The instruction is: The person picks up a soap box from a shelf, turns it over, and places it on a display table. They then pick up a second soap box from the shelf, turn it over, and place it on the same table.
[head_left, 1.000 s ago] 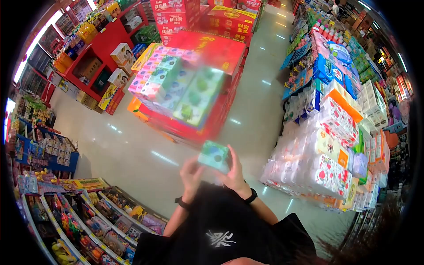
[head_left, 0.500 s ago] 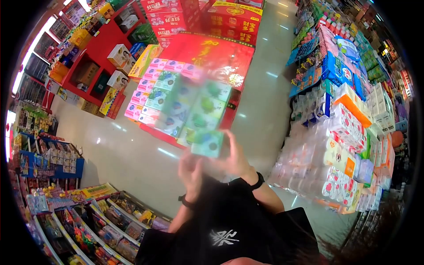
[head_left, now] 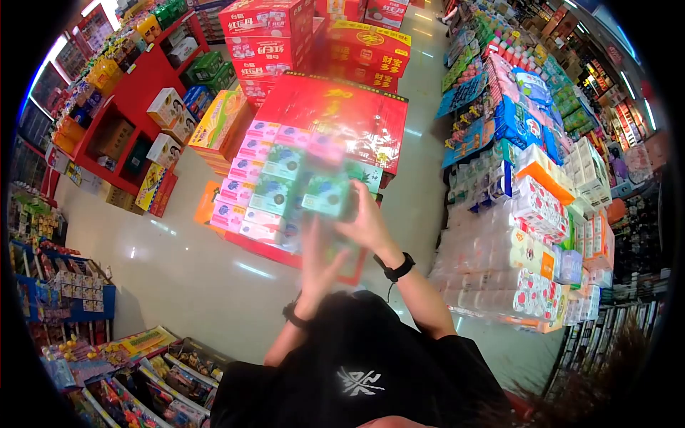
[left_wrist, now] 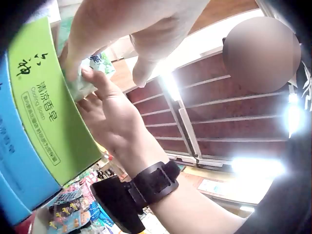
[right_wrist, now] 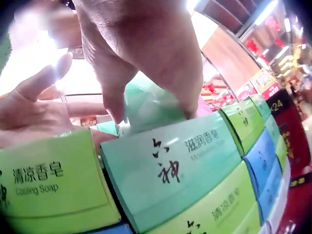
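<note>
My right hand has lifted the teal soap box from chest height onto the stacked soap display — grip pinched around it. My left hand, fingers straight, steadies it — the box looks nearly in its row.

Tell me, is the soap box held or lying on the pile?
Held: right grip pinches the soap box; left grip touches it.

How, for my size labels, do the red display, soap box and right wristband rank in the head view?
1. Red display, largest by far.
2. Soap box, blurred but plainly mid-sized.
3. Wristband, clearly smallest.
</note>
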{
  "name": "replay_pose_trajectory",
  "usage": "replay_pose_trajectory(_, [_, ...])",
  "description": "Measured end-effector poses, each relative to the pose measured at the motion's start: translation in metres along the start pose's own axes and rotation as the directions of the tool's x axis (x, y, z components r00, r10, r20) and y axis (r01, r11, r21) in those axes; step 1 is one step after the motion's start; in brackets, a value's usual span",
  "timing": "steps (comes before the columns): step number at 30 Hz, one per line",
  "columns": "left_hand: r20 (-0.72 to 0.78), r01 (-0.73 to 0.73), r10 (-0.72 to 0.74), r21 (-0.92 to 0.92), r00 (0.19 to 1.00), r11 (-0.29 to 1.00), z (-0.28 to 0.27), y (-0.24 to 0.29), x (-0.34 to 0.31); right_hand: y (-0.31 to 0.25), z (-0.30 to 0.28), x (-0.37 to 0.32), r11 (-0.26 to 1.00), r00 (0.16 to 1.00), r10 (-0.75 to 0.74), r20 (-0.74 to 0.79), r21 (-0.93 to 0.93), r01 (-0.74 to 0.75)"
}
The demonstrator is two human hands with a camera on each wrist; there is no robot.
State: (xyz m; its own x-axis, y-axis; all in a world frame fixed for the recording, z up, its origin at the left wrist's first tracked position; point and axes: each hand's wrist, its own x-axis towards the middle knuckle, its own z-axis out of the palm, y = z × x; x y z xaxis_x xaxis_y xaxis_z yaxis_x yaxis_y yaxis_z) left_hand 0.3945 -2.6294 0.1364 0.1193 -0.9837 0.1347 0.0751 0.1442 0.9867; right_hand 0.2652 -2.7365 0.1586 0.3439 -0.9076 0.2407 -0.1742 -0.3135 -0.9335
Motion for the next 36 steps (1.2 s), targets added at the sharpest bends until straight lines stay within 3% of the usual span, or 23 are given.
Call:
replay_pose_trajectory(9, [0.088, 0.029, -0.012, -0.193, 0.996, 0.981, -0.007, 0.013, 0.018, -0.030, 0.020, 0.003, 0.995, 0.992, -0.089, -0.093, -0.054, 0.085])
replay_pose_trajectory(12, [0.102, -0.030, 0.051, -0.206, 0.993, 0.978, -0.011, 0.001, 0.022, -0.019, 0.025, 0.001, 0.950, 0.975, -0.146, -0.169, -0.298, 0.091])
replay_pose_trajectory(21, [0.142, -0.024, 0.064, -0.266, 0.988, 0.964, -0.020, 0.005, 0.032, -0.005, 0.033, -0.005, 0.993, 0.976, -0.010, -0.219, -0.118, -0.016])
replay_pose_trajectory(24, [0.169, -0.023, 0.074, -0.285, 0.983, 0.958, -0.021, 0.006, 0.034, -0.024, 0.030, -0.006, 0.990, 0.971, 0.095, -0.219, -0.084, -0.116])
replay_pose_trajectory(27, [0.187, 0.024, 0.035, -0.305, 0.982, 0.952, -0.024, 0.011, 0.037, -0.017, 0.030, -0.005, 0.987, 0.981, 0.066, -0.183, -0.130, -0.091])
replay_pose_trajectory(33, [0.235, 0.082, -0.005, -0.319, 0.972, 0.944, -0.034, 0.017, 0.048, 0.002, 0.033, -0.007, 0.896, 0.981, -0.102, -0.167, -0.445, 0.018])
replay_pose_trajectory(36, [0.270, 0.097, -0.007, -0.321, 0.963, 0.942, -0.039, 0.014, 0.049, 0.001, 0.036, -0.007, 0.883, 0.983, -0.083, -0.163, -0.469, -0.003])
